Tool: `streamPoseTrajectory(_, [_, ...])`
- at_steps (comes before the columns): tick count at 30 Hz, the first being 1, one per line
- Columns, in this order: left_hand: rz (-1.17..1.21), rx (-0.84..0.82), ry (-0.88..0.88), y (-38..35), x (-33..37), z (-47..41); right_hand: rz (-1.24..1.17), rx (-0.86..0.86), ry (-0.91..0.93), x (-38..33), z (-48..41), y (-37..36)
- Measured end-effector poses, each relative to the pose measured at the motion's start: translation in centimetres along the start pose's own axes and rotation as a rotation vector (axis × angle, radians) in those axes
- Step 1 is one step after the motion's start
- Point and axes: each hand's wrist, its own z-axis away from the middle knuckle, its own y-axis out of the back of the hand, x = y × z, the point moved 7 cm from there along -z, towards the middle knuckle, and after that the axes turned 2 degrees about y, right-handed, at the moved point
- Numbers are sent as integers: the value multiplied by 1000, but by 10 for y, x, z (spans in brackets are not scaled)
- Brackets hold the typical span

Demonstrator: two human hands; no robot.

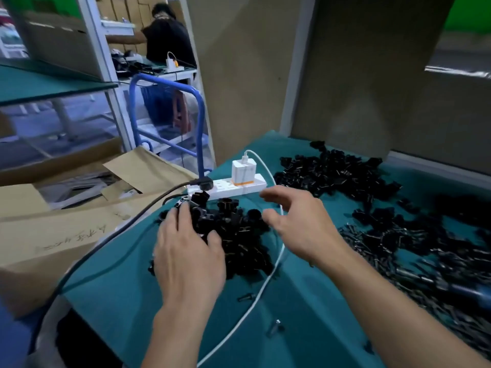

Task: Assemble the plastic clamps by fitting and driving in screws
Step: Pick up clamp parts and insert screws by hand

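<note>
My left hand [188, 251] lies spread on the clamp pile [239, 235]; my right hand [300, 221] hovers wide, seemingly empty, above the desk [119, 274].

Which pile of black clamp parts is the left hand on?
The near pile in front of the white power strip; the left hand rests on it. The other piles lie farther right, untouched.
</note>
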Motion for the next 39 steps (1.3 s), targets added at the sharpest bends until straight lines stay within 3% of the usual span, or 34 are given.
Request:
streamPoseTrajectory(4, [-92, 59, -93, -2, 29, 18, 54, 76, -209, 76, 8, 57])
streamPoseTrajectory(7, [-118, 105, -343, -23, 85, 41, 200, 16, -374, 124, -2, 80])
streamPoseTrajectory(11, [-60, -108, -563, -84, 144, 66, 323, -107, -335, 135, -23, 64])
streamPoseTrajectory(14, [101, -206, -528, -121, 164, 59, 287, -149, -243, 126, -42, 47])
streamPoseTrajectory(18, [434, -246, -254, -148, 163, 49, 221, -35, -204, 123, -58, 47])
streamPoseTrajectory(25, [328, -215, -294, -172, 168, 61, -12, 70, -291, 145, -52, 49])
streamPoseTrajectory(29, [429, -187, -315, -155, 174, 61, 32, 298, -223, 146, -30, 97])
streamPoseTrajectory(31, [471, -278, -395, -152, 184, 69, -7, 418, -193, 148, -1, 125])
streamPoseTrajectory(35, [518, -659, -545, -158, 209, 118, -162, 489, -182, 160, 65, 161])
streamPoseTrajectory(39, [564, -768, -697, -165, 236, 166, -267, 525, -143, 171, 128, 185])
